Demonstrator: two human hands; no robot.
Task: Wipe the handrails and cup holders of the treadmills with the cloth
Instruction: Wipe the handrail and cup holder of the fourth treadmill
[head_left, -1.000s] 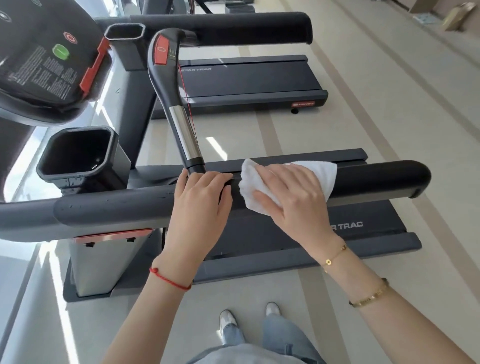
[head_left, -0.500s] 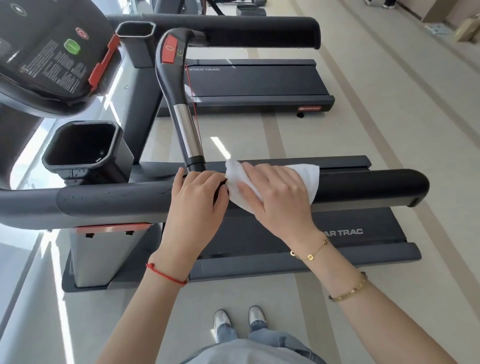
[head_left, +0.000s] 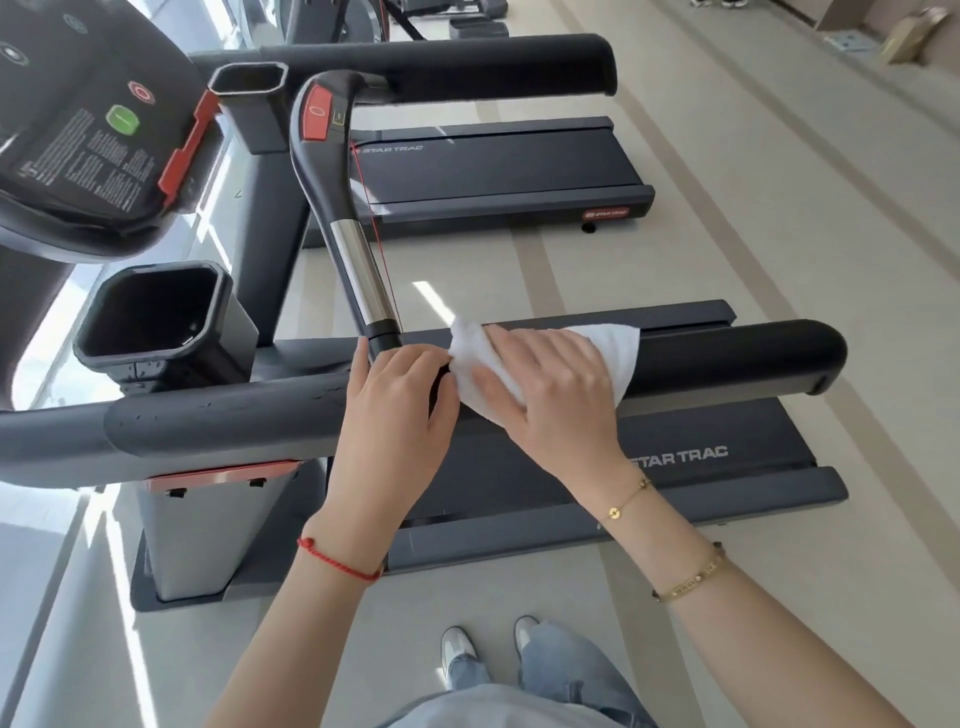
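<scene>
Step in hand: wiping the near black padded handrail (head_left: 727, 358). Right hand (head_left: 550, 395) presses the white folded cloth (head_left: 613, 348) flat onto the rail top, fingers straight and slightly spread. Left hand (head_left: 395, 410) grips the rail just beside it, fingers curled over, at the chrome crossbar (head_left: 358, 270) joint. Next, probably: sweep toward the rail's free end, then the black square cup holder (head_left: 156, 322).

A handrail (head_left: 218, 421) crosses mid-frame. On it the left hand (head_left: 395, 415) lies just left of the right hand (head_left: 550, 395), which lies on the cloth (head_left: 613, 348). The cup holder (head_left: 156, 322) sits at left, behind the handrail.
</scene>
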